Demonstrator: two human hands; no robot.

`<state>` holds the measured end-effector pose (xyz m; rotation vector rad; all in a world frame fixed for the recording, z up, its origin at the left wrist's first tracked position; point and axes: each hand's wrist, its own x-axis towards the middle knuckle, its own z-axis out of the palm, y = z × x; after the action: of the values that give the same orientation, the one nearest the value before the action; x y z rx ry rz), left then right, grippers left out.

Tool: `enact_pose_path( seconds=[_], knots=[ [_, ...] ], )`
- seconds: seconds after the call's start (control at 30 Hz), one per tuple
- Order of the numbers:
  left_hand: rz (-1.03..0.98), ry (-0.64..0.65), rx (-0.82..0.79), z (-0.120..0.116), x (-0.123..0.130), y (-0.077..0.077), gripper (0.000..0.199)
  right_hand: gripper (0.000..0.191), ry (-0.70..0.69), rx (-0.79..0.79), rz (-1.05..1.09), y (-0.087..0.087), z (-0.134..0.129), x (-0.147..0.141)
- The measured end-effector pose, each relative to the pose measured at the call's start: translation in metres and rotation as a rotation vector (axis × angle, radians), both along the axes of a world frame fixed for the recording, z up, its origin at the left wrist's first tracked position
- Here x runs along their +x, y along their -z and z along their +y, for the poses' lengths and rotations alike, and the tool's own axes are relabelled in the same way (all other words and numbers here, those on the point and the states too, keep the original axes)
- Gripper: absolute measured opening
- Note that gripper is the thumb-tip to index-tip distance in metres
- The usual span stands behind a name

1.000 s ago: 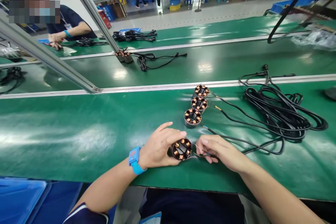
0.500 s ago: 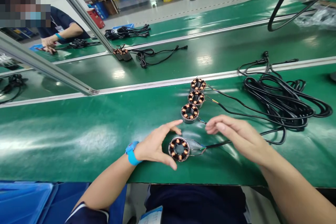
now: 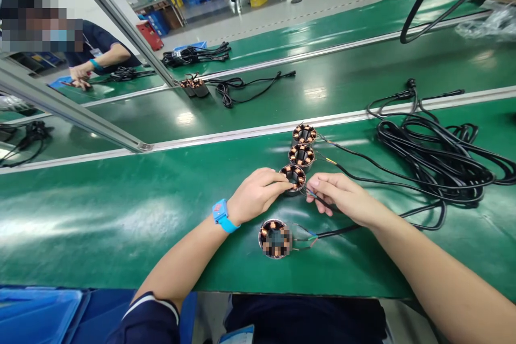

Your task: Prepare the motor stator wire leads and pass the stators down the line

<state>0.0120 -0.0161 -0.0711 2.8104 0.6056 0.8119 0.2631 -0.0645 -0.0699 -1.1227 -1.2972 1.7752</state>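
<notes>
**Ring pinched at the left, leads gathered at the right**

Drawn in tight with the left grip (image 3: 258,193), thumb and fingertips together on the near-left rim of a copper-wound ring (image 3: 299,176). Lying directly to the far right of that grip, touching it, with the round mouth facing up. Just off the ring's right side, curled nearly closed with the right grip (image 3: 342,196) around thin lead wires (image 3: 310,192), seemingly held lightly, though partly hidden by fingers. Running from the ring rightward and nearward along the wires' long axis into a black cable (image 3: 325,204). Nearer to the left grip for the ring, to the right grip for the leads. Followed on the far side by a second ring (image 3: 301,156) and a third ring (image 3: 304,134), in line. Nearer on the counter (image 3: 100,247), apart from both grips, past a lone ring (image 3: 276,250) wired rightward. Farther right, ending at heaped cables (image 3: 455,188).
</notes>
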Motion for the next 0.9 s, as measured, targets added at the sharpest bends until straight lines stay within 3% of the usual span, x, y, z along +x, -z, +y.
enact_pose_path(
  seconds=[0.13,0.3,0.4,0.5,0.6,0.7,0.8,0.9],
  knots=[
    [-0.012,0.086,-0.019,0.004,-0.003,-0.002,0.028,0.046,-0.008,-0.06,0.072,-0.002,-0.002,0.002],
    [0.164,0.157,-0.1,0.005,-0.001,-0.008,0.038,0.05,0.101,-0.09,0.115,-0.011,-0.004,0.001],
    [0.28,0.14,-0.124,0.001,-0.001,-0.017,0.04,0.051,0.112,-0.112,0.103,-0.011,-0.005,0.001],
    [0.333,0.153,-0.184,-0.005,-0.007,-0.033,0.039,0.05,0.024,-0.098,0.069,-0.009,-0.008,0.002],
    [0.258,0.226,-0.318,-0.007,-0.015,-0.053,0.033,0.046,0.003,0.062,-0.046,-0.014,-0.008,0.008],
    [0.082,0.132,-0.395,-0.001,-0.014,-0.064,0.027,0.04,0.29,0.374,-0.241,-0.025,0.001,0.021],
    [0.005,-0.023,-0.27,0.017,0.004,-0.059,0.023,0.043,0.498,0.518,-0.42,-0.027,0.02,0.034],
    [0.104,-0.056,-0.143,0.04,0.031,-0.044,0.025,0.053,0.441,0.45,-0.459,-0.017,0.037,0.038]
  ],
)
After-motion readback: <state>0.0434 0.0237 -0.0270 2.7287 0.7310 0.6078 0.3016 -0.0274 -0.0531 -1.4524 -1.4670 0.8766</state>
